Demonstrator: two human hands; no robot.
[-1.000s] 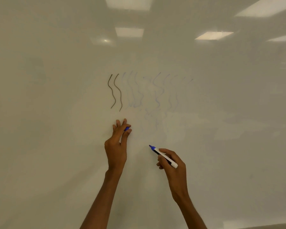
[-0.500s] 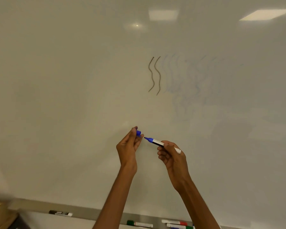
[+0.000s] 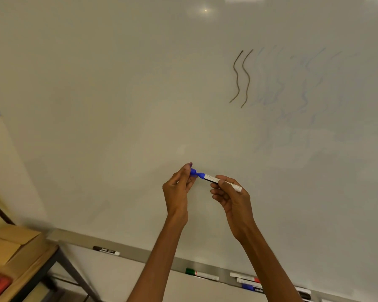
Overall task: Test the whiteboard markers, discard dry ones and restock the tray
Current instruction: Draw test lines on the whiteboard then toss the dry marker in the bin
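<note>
A: Hands?
B: Left hand (image 3: 179, 188) pinches a blue cap (image 3: 193, 171) at the fingertips. Right hand (image 3: 229, 192) grips a white-barrelled marker (image 3: 218, 180), fingers curled round it. Both are raised just below view centre, about 6 o'clock.
A: Cap on or off?
B: The cap's mouth touches the marker's blue tip end. The marker points toward 10 o'clock. How far the cap is seated: cannot tell.
A: Further out?
B: Desk (image 3: 37, 267) at 8 o'clock, cardboard box (image 3: 11, 243) on it. Tray (image 3: 131, 255) runs along the whiteboard's (image 3: 118, 105) lower edge. On it: black marker (image 3: 106, 251) alone at 7, green marker (image 3: 202, 274) near 6, red marker (image 3: 249, 279) in a cluster at 5, partly behind the right forearm.
A: Board marks?
B: Two brown wavy lines (image 3: 240, 79) at 2 o'clock. Faint blue strokes (image 3: 303, 83) just beside them, toward 3.
</note>
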